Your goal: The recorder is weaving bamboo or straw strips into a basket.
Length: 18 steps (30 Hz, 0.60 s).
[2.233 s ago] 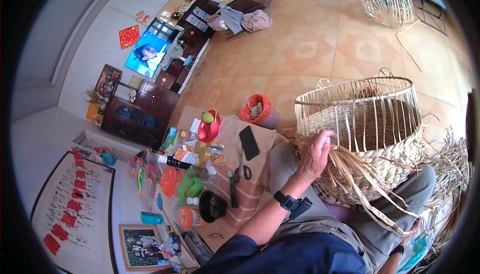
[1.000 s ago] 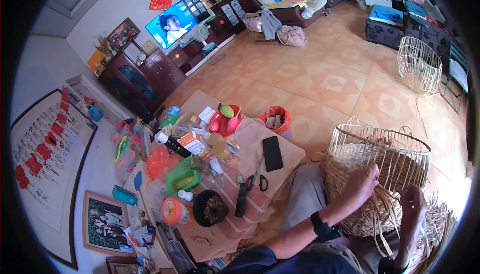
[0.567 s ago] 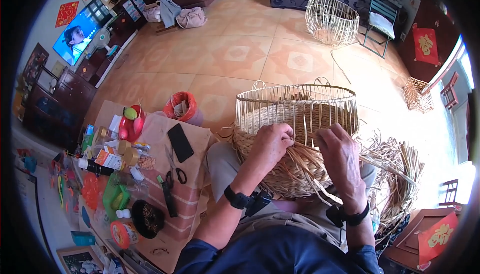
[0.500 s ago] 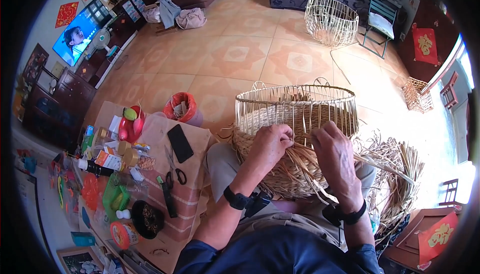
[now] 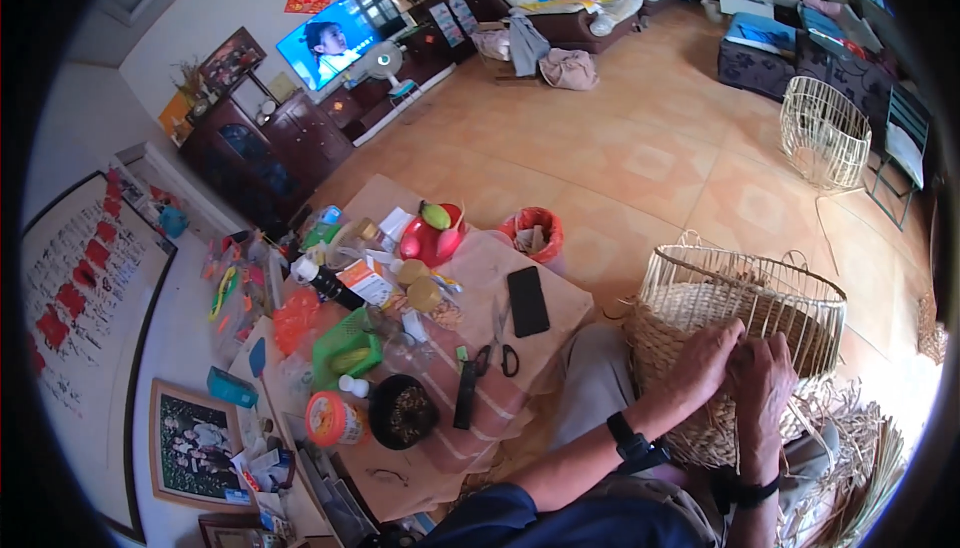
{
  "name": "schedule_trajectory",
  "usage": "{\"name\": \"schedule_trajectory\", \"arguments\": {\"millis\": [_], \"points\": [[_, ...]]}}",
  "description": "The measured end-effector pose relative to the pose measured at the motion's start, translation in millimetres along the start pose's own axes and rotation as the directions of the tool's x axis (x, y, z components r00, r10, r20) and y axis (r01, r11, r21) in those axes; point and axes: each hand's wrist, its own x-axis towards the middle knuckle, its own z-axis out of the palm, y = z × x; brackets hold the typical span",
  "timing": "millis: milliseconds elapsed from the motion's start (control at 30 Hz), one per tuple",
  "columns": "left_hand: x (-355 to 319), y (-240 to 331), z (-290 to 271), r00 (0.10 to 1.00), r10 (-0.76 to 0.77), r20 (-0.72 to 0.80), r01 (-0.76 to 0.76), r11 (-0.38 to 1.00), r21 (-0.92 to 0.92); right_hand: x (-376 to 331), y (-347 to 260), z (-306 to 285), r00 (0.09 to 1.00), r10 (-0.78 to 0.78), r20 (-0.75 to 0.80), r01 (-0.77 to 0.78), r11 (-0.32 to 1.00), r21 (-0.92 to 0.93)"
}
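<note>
A half-woven straw basket (image 5: 655, 348) stands between my knees, its bare upright stakes and rim showing above the woven band. At its near side both my hands meet, fingers bent and pressed together. My left hand (image 5: 710, 356) pinches a straw strand against the stakes. Right beside it, my right hand (image 5: 764, 376) is closed on straw too, its fingertips partly hidden by the knuckles. The strand itself is barely visible between the fingers. Loose straw (image 5: 865, 448) lies heaped to the right of the basket.
At left, a covered table holds scissors (image 5: 497, 348), a black phone (image 5: 528, 302), a dark bowl (image 5: 403, 412), a green basket (image 5: 346, 346) and several jars. A red-lined bin (image 5: 533, 238) stands behind it. Farther off are an unwoven basket frame (image 5: 825, 133) and a folding chair (image 5: 903, 158).
My view has swung left, so the basket and hands now appear farther right. My hands have come closer together, and the strands hanging between them no longer show clearly.
</note>
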Motion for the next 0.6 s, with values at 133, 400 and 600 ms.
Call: {"name": "schedule_trajectory", "arguments": {"millis": [133,400,600], "points": [[-2,-1,-5,0.999,-0.016,0.042,0.014,0.999,0.046,-4,-6,-20,0.997,-0.034,0.075,0.036,0.999,-0.014],[-5,-4,-5,0.997,0.002,0.080,-0.007,0.998,0.062,-17,2,-47,0.979,-0.059,0.195,0.077,0.993,-0.085],[-10,-12,-2,0.985,-0.026,0.169,0.018,0.999,0.048,-3,19,-42,0.971,-0.199,0.136,0.209,0.976,-0.065]]}}
